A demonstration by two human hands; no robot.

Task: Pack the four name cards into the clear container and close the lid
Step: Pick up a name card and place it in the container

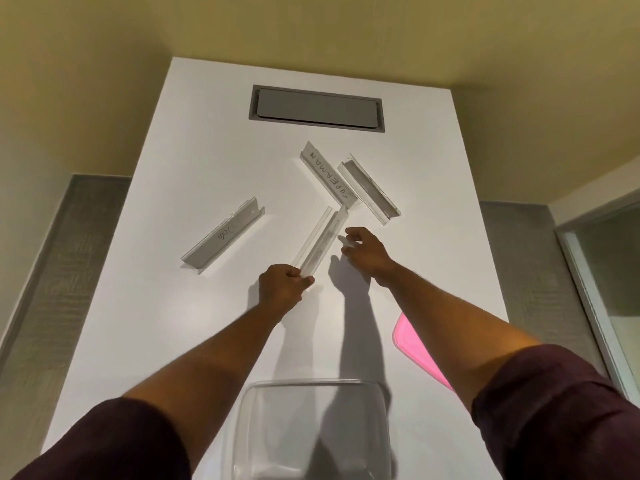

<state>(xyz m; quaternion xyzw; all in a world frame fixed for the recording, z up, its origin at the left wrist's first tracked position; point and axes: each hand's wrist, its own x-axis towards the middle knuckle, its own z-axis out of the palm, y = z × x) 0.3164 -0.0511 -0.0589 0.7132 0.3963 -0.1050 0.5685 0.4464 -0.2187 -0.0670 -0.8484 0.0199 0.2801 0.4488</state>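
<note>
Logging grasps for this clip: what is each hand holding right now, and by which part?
Left hand pinches the middle name card at its near end. Right hand holds nothing.

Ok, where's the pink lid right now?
In the head view the pink lid lies on the white table near its right edge, partly under the right forearm, just beyond the clear container.

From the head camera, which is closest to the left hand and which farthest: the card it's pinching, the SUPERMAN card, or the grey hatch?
1. Pinched name card, in the left hand.
2. SUPERMAN card, beyond, toward the right.
3. Grey hatch, at the table's far end.
</note>
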